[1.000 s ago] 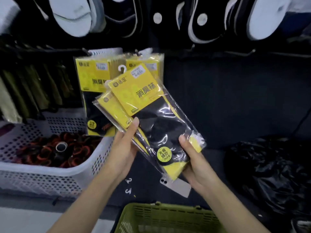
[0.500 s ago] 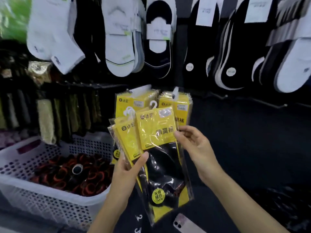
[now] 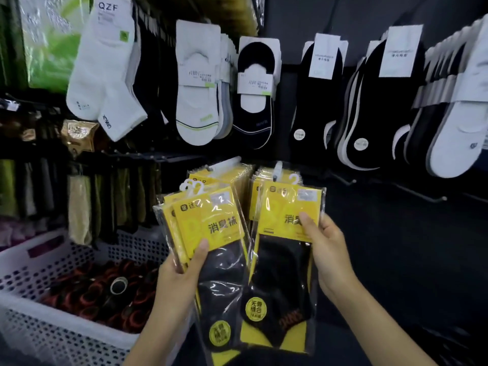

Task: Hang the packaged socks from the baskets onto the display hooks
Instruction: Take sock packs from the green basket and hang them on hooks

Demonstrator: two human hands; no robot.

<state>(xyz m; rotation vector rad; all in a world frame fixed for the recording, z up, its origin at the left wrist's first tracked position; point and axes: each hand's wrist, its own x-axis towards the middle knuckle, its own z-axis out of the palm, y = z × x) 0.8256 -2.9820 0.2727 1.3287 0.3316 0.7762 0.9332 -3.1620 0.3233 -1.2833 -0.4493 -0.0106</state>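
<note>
Pinching a fanned stack of sock packs (image 3: 211,228) with the left grip (image 3: 174,283): thumb on front at lower edge of yellow card, fingers hidden behind. Count of packs in stack not readable; several white hanger loops bunched at top. Pinching a single sock pack (image 3: 285,286) with the right grip (image 3: 327,254): thumb over printed characters on card, fingers hidden behind. Both upright, side by side, edges overlapping low down; bottom of left stack cut off by frame edge. Just behind: two rows of hung packs (image 3: 232,178), same yellow card, mostly covered by the held ones; hooks carrying them hard to make out. Lower left: white perforated basket (image 3: 52,336) with dark rolled items (image 3: 105,291), red-rimmed, kind unclear. Right of hung packs: bare display hook (image 3: 422,192). Far: wall of carded socks (image 3: 198,88), white and black; label print too blurred to read, except "QZF" upper left.
</note>
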